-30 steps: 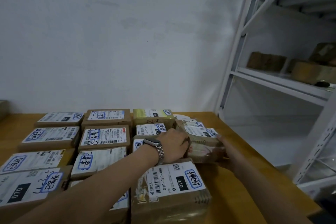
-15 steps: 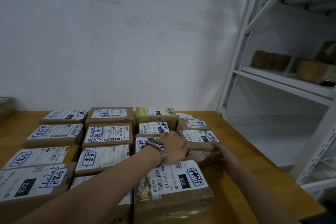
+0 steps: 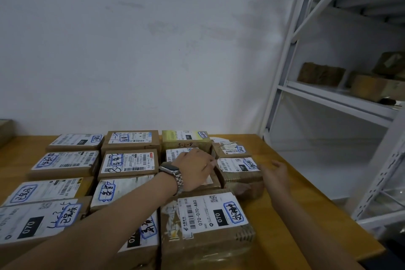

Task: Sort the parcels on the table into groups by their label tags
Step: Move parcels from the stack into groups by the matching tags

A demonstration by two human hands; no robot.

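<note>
Several brown cardboard parcels with white shipping labels and blue-framed handwritten tags lie in rows on the wooden table (image 3: pixel 282 215). A small taped parcel (image 3: pixel 237 170) sits on another parcel at the right end of the rows. My left hand (image 3: pixel 195 170), with a metal watch on the wrist, lies over the neighbouring parcel; its loosely bent fingertips touch the small parcel's left edge. My right hand (image 3: pixel 276 173) hovers just right of that parcel, fingers spread, holding nothing. A large parcel marked 070 (image 3: pixel 210 223) lies nearest me.
A white metal shelf rack (image 3: pixel 333 103) stands right of the table and carries a few brown parcels (image 3: pixel 321 73). A white wall backs the table. Bare tabletop runs along the right edge, beside the rows. Another box edge (image 3: pixel 4 131) shows at far left.
Both hands held the small taped parcel by its sides and lowered it at the right end of the rows. My right hand has since let go and drawn back to the right.
</note>
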